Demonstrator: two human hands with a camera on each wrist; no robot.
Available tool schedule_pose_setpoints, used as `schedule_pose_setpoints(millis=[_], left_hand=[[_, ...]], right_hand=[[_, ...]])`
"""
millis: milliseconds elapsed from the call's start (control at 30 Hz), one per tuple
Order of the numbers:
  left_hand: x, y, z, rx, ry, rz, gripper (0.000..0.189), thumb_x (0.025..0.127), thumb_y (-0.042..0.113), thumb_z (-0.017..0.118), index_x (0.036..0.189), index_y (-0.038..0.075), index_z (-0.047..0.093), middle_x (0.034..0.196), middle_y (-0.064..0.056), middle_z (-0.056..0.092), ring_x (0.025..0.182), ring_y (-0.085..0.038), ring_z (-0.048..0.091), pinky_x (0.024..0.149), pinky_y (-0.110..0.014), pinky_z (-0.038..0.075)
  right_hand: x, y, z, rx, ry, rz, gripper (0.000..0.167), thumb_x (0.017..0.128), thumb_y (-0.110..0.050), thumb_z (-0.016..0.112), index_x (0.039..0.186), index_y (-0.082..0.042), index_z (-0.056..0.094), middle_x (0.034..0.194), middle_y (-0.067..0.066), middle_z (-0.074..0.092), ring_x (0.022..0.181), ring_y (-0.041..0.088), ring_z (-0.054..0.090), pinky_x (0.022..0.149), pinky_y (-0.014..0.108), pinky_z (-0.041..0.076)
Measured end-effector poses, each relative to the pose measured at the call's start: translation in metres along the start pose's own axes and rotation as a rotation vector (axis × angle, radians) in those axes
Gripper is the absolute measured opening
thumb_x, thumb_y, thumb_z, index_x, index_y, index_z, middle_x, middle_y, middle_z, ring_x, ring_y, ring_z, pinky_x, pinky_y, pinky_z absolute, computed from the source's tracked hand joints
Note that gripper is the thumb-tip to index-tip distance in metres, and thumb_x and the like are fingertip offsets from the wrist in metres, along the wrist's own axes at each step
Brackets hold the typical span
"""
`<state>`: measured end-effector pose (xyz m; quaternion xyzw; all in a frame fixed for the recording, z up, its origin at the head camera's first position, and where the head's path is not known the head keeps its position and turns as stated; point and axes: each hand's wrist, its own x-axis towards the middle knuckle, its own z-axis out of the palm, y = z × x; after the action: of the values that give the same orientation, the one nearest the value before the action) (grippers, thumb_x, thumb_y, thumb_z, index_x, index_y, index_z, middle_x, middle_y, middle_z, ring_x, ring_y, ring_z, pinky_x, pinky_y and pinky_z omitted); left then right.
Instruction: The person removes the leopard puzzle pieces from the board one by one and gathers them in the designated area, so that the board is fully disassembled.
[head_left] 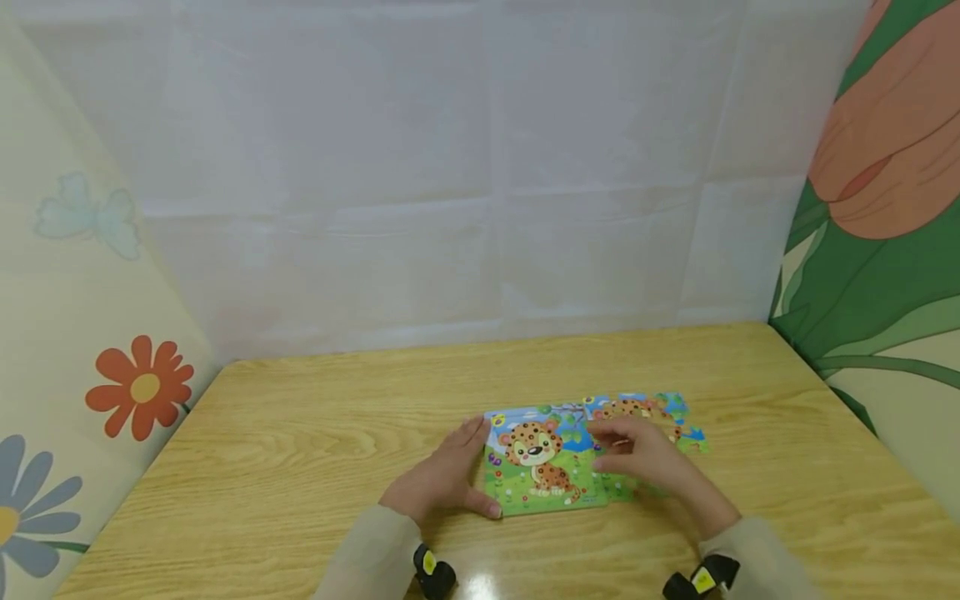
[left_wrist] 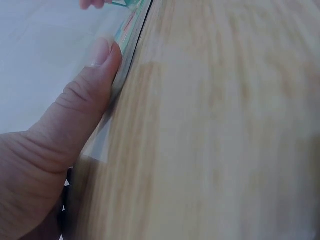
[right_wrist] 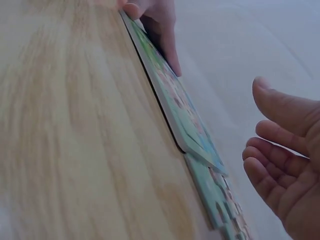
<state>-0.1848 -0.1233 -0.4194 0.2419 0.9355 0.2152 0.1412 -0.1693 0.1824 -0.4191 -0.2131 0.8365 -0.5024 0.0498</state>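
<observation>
A square picture board (head_left: pixel 536 467) with a spotted leopard cub on green grass lies flat on the table. My left hand (head_left: pixel 442 475) rests along its left side, thumb at the lower edge and fingers by the upper left edge. In the left wrist view the thumb (left_wrist: pixel 95 82) presses on the board's edge. To the right lies a jigsaw puzzle (head_left: pixel 671 408) of a similar leopard, its left part under the board's right edge. Over it is my right hand (head_left: pixel 648 454), fingers loosely bent and holding nothing. In the right wrist view that hand (right_wrist: pixel 295 170) is apart from the puzzle.
The wooden table (head_left: pixel 315 433) reaches back to a white cloth backdrop (head_left: pixel 480 183). Flower-painted panels stand at the left (head_left: pixel 97 350) and right (head_left: pixel 885 275). Both wrists carry black straps with yellow markers.
</observation>
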Motion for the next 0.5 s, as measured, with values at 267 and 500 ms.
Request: schedule_pose_setpoints(millis=[267, 500], left_hand=[[0.001, 0.000, 0.000, 0.000, 0.004, -0.003, 0.123, 0.057, 0.050, 0.081, 0.147, 0.000, 0.015, 0.155, -0.017, 0.009, 0.142, -0.034, 0.008, 0.115, -0.049, 0.013], [0.002, -0.002, 0.002, 0.002, 0.002, 0.004, 0.123, 0.057, 0.051, 0.081, 0.148, 0.001, 0.014, 0.155, -0.016, 0.009, 0.142, -0.034, 0.007, 0.115, -0.048, 0.014]], right_hand=[[0.006, 0.001, 0.015, 0.029, -0.048, 0.026, 0.043, 0.083, -0.016, 0.069, 0.120, 0.003, 0.058, 0.119, 0.020, 0.059, 0.109, 0.035, 0.056, 0.093, 0.040, 0.049], [0.009, -0.003, 0.023, 0.025, -0.111, 0.042, 0.051, 0.078, -0.019, 0.073, 0.122, 0.000, 0.057, 0.122, 0.018, 0.058, 0.114, 0.036, 0.053, 0.097, 0.044, 0.045]])
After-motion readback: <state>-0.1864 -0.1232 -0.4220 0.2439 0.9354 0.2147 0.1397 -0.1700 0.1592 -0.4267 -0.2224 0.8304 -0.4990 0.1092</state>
